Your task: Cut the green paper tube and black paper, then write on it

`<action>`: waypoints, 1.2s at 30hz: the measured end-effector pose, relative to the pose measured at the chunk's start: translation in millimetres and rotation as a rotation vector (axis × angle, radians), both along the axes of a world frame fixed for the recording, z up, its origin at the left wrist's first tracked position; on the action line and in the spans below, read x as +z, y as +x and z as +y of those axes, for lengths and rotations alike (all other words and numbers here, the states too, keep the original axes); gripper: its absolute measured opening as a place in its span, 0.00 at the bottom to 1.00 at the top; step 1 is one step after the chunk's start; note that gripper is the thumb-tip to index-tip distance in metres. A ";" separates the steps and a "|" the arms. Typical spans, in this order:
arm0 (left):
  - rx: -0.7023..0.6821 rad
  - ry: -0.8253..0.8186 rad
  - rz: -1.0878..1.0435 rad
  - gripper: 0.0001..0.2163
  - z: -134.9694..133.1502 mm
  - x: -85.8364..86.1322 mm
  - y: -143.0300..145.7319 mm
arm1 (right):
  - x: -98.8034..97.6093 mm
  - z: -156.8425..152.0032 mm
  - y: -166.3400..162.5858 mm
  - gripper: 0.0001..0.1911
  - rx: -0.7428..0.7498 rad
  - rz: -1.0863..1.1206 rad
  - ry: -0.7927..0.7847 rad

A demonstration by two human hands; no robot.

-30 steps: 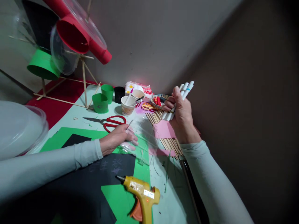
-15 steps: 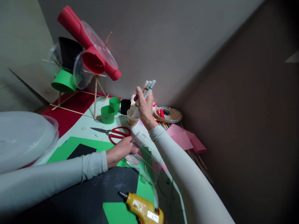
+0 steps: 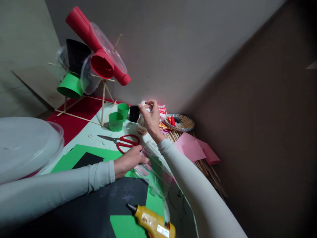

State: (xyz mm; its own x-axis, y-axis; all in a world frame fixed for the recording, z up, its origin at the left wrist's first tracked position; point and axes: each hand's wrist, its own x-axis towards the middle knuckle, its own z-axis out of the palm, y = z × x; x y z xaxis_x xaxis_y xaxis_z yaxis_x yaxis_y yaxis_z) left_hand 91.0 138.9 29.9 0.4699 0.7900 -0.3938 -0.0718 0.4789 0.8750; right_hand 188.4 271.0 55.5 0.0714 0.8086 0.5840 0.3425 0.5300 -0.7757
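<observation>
My left hand grips the near-left edge of a clear plastic box, which lies tilted over green paper. The box is see-through, with small bits inside. My right hand is raised over a small patterned paper cup, its fingers curled but apart and no pens visible in them. White pen shafts show in the cup's mouth, partly hidden by that hand. Red-handled scissors lie left of the cup, blades apart.
A yellow glue gun lies in front on black paper. Green cups and a black cup stand behind. A stick frame with red tubes rises back left, near white lids. A woven tray sits right.
My right hand has lowered slightly and its fingers have loosened. The white pens that stuck up from it have gone down into the cup. My left hand keeps its hold on the box.
</observation>
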 end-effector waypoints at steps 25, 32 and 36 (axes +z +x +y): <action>-0.094 0.095 0.077 0.07 0.0 19.8 -14.1 | 62.5 -115.4 148.6 0.06 0.040 -0.651 -0.261; -0.068 0.238 0.019 0.09 -5.9 43.6 -12.2 | 42.6 -157.2 180.4 0.16 0.235 -0.505 -0.572; -0.077 0.325 0.001 0.08 -5.0 48.4 -4.7 | 45.7 -170.1 180.9 0.17 0.207 -0.176 -0.671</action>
